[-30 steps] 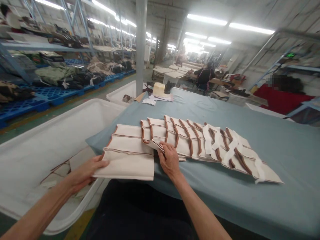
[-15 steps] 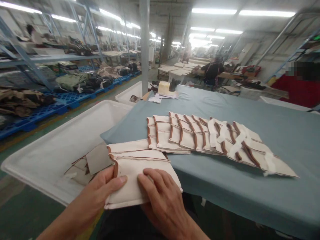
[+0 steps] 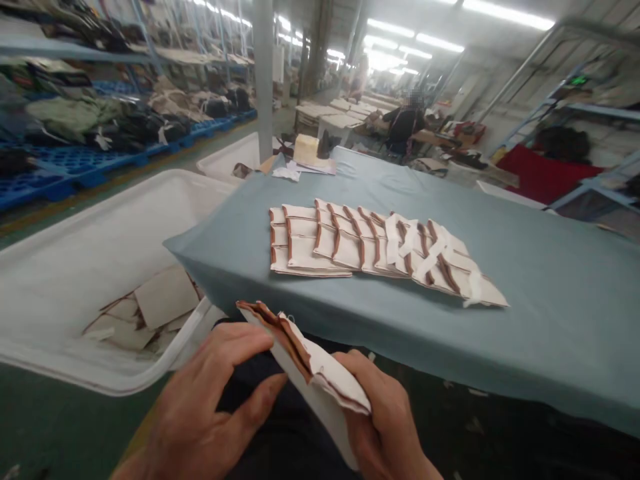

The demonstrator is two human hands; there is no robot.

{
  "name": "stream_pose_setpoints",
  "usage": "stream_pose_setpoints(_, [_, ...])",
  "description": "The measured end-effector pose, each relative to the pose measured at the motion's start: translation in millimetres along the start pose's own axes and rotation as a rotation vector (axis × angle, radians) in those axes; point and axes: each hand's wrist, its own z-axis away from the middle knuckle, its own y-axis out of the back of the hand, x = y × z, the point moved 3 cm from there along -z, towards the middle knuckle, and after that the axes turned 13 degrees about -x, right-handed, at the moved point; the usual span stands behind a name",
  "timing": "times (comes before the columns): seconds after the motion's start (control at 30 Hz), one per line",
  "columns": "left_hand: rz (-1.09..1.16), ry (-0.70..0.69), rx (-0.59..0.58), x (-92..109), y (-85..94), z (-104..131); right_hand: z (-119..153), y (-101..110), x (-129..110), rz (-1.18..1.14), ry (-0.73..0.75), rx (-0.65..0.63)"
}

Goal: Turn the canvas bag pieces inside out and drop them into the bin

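Note:
A cream fabric pouch with brown-bound edges [image 3: 320,373] is held tilted in front of the table, its layered edge facing up. My right hand [image 3: 385,413] grips its lower right part, thumb on top and fingers partly hidden underneath. At its left side is my left hand [image 3: 215,393], thumb and fingers apart; whether the index fingertip touches the pouch I cannot tell. Behind it, an overlapping row of similar cream pouches [image 3: 305,247] lies on the table, with white strips [image 3: 434,263] across the right part of the row.
A blue-grey cloth covers the table [image 3: 540,333]. To the left stands a white bin [image 3: 65,267] with flat fabric pieces [image 3: 167,297] inside. A post [image 3: 265,87] rises behind the table's left corner, near a yellowish block [image 3: 306,148]. A person [image 3: 403,123] sits farther back.
The pouch has come off the table edge and turned from flat to tilted, layered edge up. My left hand has loosened its hold; my right hand now grips the pouch's right side.

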Motion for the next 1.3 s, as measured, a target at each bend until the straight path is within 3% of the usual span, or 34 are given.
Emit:
stream_pose_setpoints(0.17, [0.004, -0.169, -0.069, 6.8, -25.4, -18.3, 18.3, 8.0, -0.8, 0.048, -0.109, -0.016])
stream_pose_setpoints(0.33, [-0.106, -0.327, -0.078, 6.2, -28.4, -27.7, 21.9, 8.2, 4.1, 0.087, -0.117, -0.043])
stream_pose_setpoints(0.5, [-0.061, -0.365, -0.155, 7.4, -31.0, -22.9, 20.0, 5.7, 9.5, 0.056, -0.163, -0.077])
stream_pose_setpoints(0.7, [-0.068, -0.263, -0.110, 1.4, -31.7, -25.8, 12.8, -8.8, 15.6, 0.074, -0.246, -0.072])
stream_pose_setpoints(0.93, [-0.087, -0.265, -0.053, -9.1, -36.6, -27.1, 7.5, -22.4, 18.0, 0.112, -0.258, -0.030])
stream_pose_setpoints(1.03, [0.010, -0.200, -0.181, -10.0, -30.4, -28.6, 6.9, -24.5, 22.5, 0.154, -0.240, -0.101])
stream_pose_setpoints(1.17, [0.231, 0.031, -0.460, -11.5, -25.9, -31.3, 5.7, -24.6, 30.7, 0.309, -0.229, -0.186])
stream_pose_setpoints(1.3, [0.324, 0.151, -0.517, -14.9, -30.3, -28.8, 5.3, -25.5, 28.7, 0.278, -0.252, -0.278])
